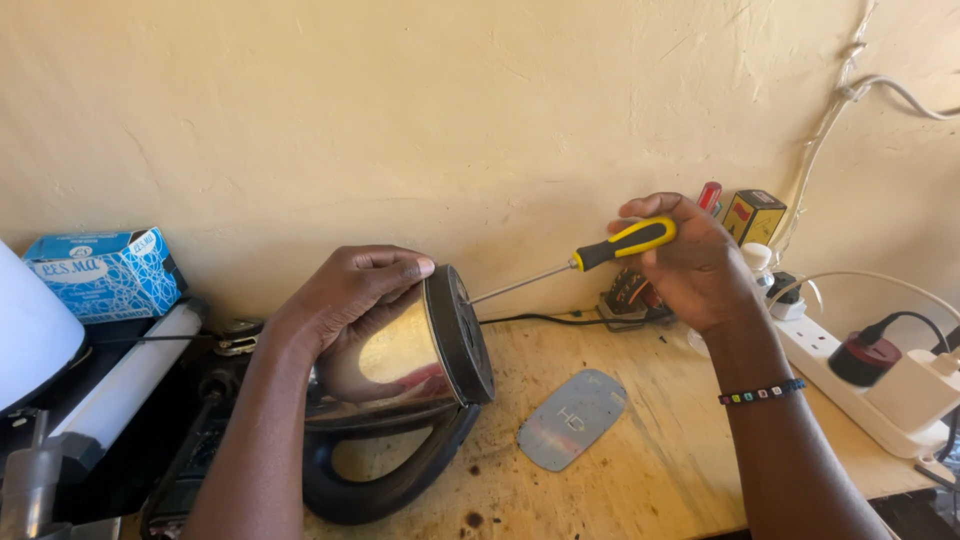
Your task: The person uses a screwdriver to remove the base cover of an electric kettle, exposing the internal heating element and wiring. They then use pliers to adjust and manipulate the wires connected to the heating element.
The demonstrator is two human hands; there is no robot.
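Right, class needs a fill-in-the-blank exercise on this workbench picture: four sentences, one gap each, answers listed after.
1. The left hand steadies a shiny steel kettle lying on its ____.
2. The right hand grips a screwdriver with a yellow and ____ handle.
3. The screwdriver's tip meets the kettle's round black ____.
4. A flat grey oval plate lies on the ____ bench.

Answers: side; black; base; wooden

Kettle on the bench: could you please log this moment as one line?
left hand steadies kettle on its side | right hand holds screwdriver, tip at base
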